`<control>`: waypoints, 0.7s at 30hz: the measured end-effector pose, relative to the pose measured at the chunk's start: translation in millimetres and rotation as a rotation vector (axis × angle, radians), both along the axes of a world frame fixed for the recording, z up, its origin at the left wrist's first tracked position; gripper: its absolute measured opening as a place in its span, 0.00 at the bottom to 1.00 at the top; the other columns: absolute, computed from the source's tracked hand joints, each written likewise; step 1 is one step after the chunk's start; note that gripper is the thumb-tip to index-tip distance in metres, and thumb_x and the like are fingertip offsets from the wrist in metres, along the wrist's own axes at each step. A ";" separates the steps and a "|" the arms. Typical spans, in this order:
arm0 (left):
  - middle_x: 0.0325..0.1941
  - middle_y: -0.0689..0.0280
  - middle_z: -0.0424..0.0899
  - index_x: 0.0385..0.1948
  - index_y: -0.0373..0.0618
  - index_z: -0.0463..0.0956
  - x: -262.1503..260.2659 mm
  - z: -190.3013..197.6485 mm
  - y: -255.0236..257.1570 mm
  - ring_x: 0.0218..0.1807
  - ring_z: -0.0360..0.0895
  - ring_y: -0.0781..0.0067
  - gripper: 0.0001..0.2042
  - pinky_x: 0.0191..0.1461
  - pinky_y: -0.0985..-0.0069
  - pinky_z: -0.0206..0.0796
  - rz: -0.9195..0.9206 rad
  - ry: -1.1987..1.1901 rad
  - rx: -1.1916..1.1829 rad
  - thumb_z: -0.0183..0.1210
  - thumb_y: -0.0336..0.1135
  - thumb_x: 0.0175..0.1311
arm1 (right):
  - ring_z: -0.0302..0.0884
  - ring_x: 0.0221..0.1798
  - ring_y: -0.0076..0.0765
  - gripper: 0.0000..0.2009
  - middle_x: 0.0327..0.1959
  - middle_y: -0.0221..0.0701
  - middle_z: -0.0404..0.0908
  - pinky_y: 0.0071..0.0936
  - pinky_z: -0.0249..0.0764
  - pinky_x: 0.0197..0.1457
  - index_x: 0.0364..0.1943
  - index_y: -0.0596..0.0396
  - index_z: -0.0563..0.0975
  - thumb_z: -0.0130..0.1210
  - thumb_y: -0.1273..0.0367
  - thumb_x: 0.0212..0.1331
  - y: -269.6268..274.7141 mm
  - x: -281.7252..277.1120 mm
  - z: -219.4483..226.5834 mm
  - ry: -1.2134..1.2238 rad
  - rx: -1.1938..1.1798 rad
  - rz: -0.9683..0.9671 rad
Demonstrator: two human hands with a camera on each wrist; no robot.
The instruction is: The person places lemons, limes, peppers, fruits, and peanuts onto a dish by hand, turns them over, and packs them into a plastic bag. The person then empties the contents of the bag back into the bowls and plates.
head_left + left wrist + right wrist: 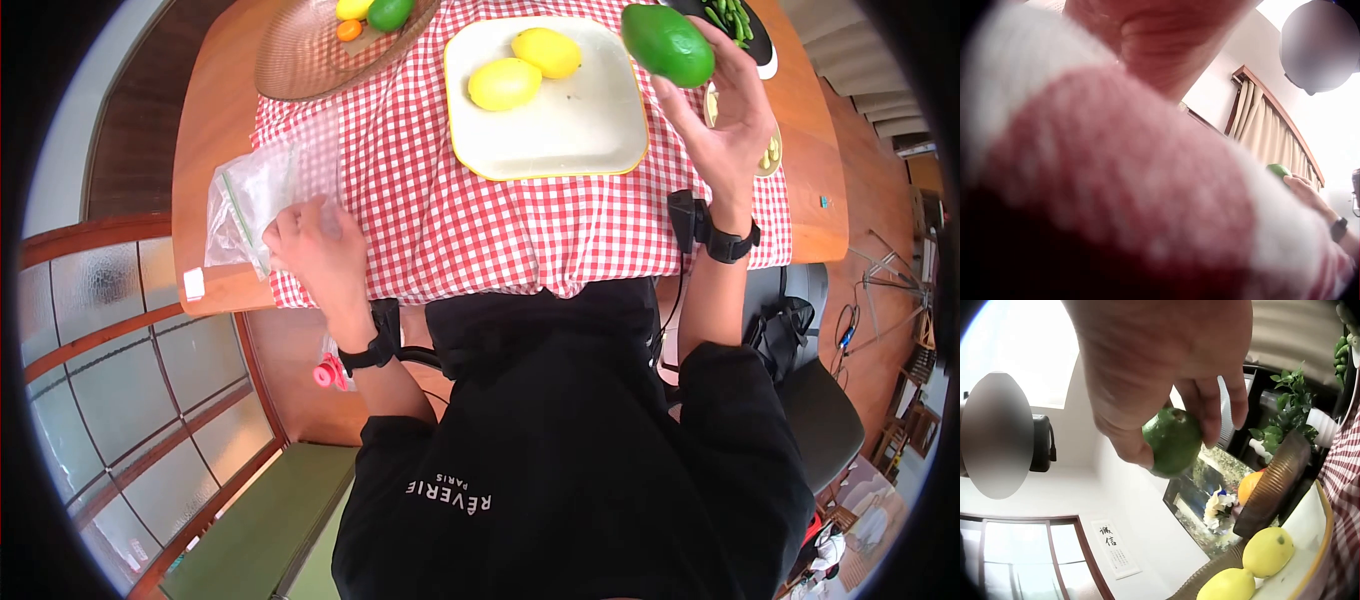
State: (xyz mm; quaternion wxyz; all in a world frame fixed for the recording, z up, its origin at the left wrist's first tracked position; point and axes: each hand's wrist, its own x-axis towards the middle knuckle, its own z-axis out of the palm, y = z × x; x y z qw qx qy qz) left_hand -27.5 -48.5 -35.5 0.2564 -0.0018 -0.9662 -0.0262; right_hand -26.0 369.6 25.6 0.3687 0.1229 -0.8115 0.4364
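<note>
My right hand is raised over the right side of the table and holds a glossy green lime between thumb and fingers. In the right wrist view the lime hangs below the fingers, its stem end showing. Two yellow lemons lie together in a cream tray with a yellow rim, left of that hand. My left hand rests low at the table's near left, fingers loosely bent, overlapping the edge of a clear zip bag. The left wrist view is mostly blurred checked cloth.
A brown ribbed basket with fruit stands at the far left. Green pods lie on a dark plate at the far right; a small dish sits partly behind my right hand. A red checked cloth covers the table's middle.
</note>
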 end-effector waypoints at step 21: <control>0.60 0.55 0.74 0.71 0.47 0.76 31.9 19.0 29.8 0.63 0.67 0.49 0.34 0.67 0.53 0.62 -0.294 0.108 0.102 0.67 0.22 0.57 | 0.86 0.39 0.27 0.27 0.47 0.31 0.91 0.27 0.83 0.42 0.60 0.50 0.85 0.77 0.68 0.53 -10.5 10.4 3.1 -0.188 0.416 -0.076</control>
